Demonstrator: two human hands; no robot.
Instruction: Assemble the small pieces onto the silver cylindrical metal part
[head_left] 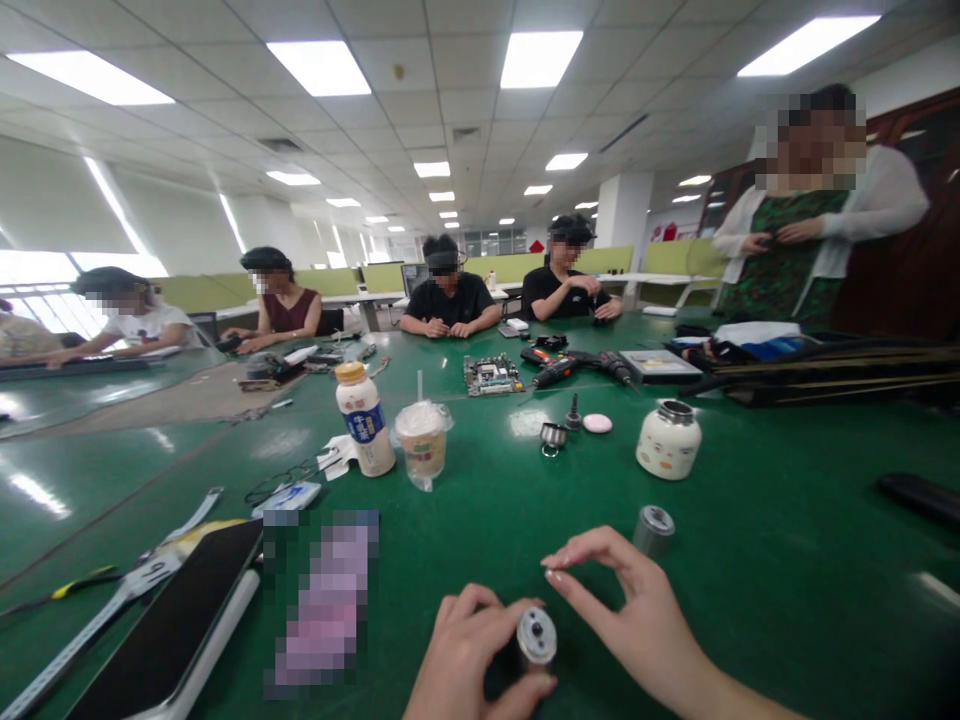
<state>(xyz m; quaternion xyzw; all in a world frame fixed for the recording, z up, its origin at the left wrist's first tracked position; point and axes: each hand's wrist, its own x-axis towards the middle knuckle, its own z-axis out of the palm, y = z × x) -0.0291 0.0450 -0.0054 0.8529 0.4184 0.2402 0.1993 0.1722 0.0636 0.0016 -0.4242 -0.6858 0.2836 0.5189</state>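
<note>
My left hand (480, 655) is wrapped round a small metal cylinder (536, 638), which stands upright with its round end facing up. Just above and right of it, my right hand (626, 605) has thumb and forefinger brought together in a pinch; something tiny and pale may be between the tips, too small to name. A second metal cylinder (655, 530) stands on the green table (780, 560) just behind my right hand, touched by neither hand.
A white flask (669, 440), steel cup (553, 436) and pink disc (598, 423) stand beyond my hands. Further left are a bottle (365, 420), drink cup (424, 442) and black tablet-like device (176, 620). Drills (559, 370) and a circuit board (493, 376) lie farther back. Several people are around the table.
</note>
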